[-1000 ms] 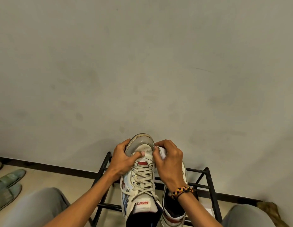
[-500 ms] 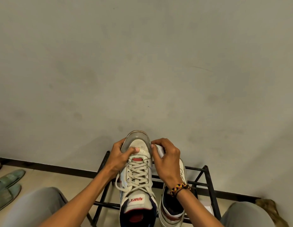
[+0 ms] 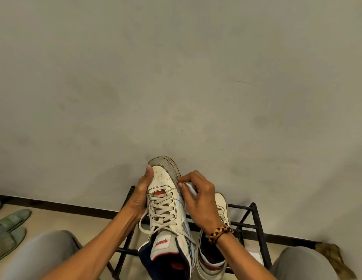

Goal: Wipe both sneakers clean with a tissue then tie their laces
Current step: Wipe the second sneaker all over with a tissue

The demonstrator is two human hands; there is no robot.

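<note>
1. Gripping a white sneaker (image 3: pixel 166 201) along its left side, the left hand (image 3: pixel 140 196) held it raised, toe toward the wall (image 3: pixel 176 77).
2. The right hand (image 3: pixel 198 201) pinched a white tissue (image 3: pixel 191 187) against the sneaker's right side.
3. A second sneaker (image 3: pixel 220 207) sat on the black rack (image 3: pixel 255 217), just right.
4. Laces (image 3: pixel 162 211) hung untied.

This is looking like a home entryway or hallway corner. A black metal shoe rack (image 3: pixel 255 223) is standing against a plain grey wall (image 3: pixel 176 77) with a dark skirting board (image 3: pixel 54 207), and a pair of green slippers (image 3: pixel 8 229) is lying on the beige tiled floor (image 3: pixel 60 219) nearby.
</note>
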